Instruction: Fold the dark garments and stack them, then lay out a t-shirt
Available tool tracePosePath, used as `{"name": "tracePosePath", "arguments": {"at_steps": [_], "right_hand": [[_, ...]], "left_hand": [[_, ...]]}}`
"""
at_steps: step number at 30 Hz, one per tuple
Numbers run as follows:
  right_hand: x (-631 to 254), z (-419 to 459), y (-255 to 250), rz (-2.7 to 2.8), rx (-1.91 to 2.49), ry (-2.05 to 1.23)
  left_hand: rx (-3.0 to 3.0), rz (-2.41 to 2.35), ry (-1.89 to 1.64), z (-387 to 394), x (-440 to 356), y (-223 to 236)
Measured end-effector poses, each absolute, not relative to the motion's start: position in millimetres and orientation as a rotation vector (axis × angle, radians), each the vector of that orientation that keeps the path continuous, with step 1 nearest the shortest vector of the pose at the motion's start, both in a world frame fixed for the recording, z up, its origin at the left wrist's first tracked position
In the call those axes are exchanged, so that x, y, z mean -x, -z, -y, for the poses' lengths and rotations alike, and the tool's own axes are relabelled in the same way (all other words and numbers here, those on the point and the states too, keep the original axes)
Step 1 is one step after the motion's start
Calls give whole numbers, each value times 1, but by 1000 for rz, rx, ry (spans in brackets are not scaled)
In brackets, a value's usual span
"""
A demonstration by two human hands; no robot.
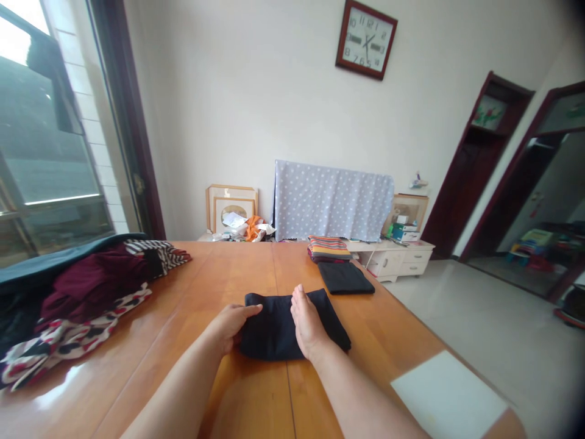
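A folded dark navy garment [274, 329] lies on the wooden table [256, 396] in front of me. My left hand [232, 326] rests flat against its left side, fingers pointing right across the top edge. My right hand [306, 323] lies palm down on the garment's right half, fingers pointing away from me. Neither hand grips the cloth. Just beyond it lies a folded black garment [346, 277], apart from both hands. A folded striped cloth [329, 247] sits farther back on a dark layer.
A heap of maroon, black, striped and patterned clothes [86, 299] lies at the table's left. A white sheet [448, 399] lies on the near right corner. Beyond the table stand a low white cabinet [393, 259] and framed pictures [231, 207]. The tiled floor lies right.
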State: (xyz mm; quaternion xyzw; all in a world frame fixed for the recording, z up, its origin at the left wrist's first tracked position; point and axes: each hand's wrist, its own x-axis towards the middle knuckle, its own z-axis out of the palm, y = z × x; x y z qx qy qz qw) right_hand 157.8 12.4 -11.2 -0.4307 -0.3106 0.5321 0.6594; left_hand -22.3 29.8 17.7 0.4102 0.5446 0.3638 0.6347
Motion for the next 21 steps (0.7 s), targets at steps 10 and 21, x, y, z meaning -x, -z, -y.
{"name": "tracePosePath", "arguments": {"at_steps": [10,21], "right_hand": [[-163,-12,-3,565,879,-1331],[-169,0,-26,387,744,-1464]], "left_hand": [[-656,-975,-845,-22,7,-40],[-690,-1078,-789,-29,-49,-87]]}}
